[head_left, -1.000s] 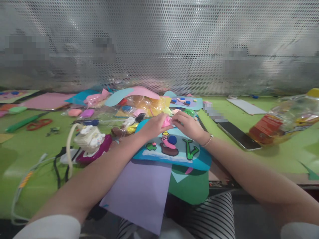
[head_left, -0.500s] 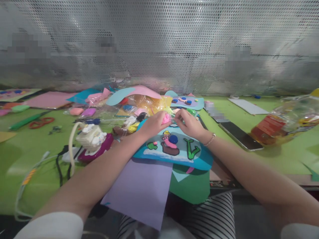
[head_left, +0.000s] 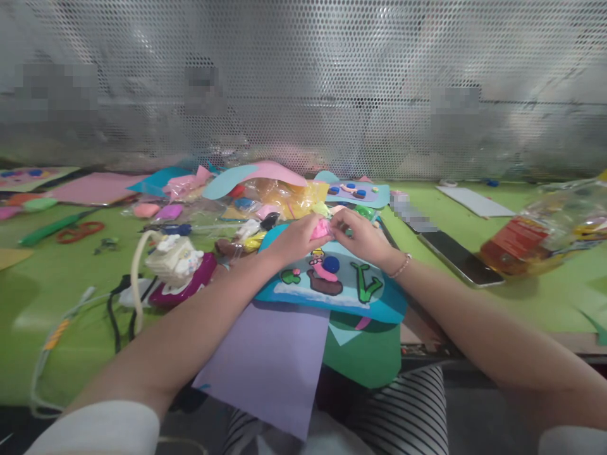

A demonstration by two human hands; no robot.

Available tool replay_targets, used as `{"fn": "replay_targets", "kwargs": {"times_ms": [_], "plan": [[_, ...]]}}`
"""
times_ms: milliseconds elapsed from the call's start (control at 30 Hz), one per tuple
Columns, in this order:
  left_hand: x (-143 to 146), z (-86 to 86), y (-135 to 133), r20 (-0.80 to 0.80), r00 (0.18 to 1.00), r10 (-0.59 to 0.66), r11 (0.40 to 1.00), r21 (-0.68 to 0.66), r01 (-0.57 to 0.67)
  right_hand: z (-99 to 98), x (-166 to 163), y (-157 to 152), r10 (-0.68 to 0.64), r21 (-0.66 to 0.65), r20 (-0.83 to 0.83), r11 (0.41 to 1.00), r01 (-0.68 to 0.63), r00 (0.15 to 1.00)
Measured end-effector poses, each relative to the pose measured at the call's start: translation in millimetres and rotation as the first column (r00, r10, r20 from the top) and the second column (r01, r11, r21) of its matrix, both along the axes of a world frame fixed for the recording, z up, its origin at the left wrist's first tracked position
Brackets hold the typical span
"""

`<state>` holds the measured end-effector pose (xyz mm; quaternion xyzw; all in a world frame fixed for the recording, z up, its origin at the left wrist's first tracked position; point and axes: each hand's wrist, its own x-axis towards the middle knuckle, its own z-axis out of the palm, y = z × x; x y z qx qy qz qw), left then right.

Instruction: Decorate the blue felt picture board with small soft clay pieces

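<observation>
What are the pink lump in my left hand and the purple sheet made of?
Pink lump: probably soft modelling clay, given its bright, uneven shape; finish too small to judge.
Purple sheet: matte card or perhaps thin foam, being flat, glare-free and straight-edged.

The green table (head_left: pixel 535 309) bore red scissors (head_left: pixel 80 232) near a green-handled tool (head_left: pixel 50 232) on its left, with a pale cable (head_left: pixel 42 360) nearer the front. On its right lay a dark phone (head_left: pixel 459 259) just beside a bottle (head_left: pixel 516 240).
</observation>
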<state>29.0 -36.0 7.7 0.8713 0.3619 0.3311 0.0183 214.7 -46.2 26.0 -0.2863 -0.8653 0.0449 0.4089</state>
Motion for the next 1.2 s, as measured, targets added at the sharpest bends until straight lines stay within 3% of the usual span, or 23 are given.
{"fn": "replay_targets", "kwargs": {"times_ms": [167, 333, 833, 1200], "plan": [[-1, 5.3, -3, 0.028, 0.999, 0.026, 0.999, -0.028, -0.026, -6.2, 1, 6, -0.055, -0.085, -0.139, 0.995, 0.043, 0.989], [0, 2.6, -1, 0.041, 0.999, 0.031, 0.999, -0.023, -0.030, -9.0, 2, 9, -0.075, -0.091, -0.126, 0.994, 0.063, 0.989], [0, 1.4, 1, 0.059, 0.997, 0.053, 0.998, -0.024, -0.051, -0.1, 1, 3, -0.062, 0.059, -0.097, 0.996, 0.067, 0.993], [-6, -2.9, 14, -0.052, 0.965, 0.255, 0.967, -0.001, -0.256, 3.8, 1, -5, -0.164, -0.210, -0.003, 0.964, 0.160, 0.986]]}}
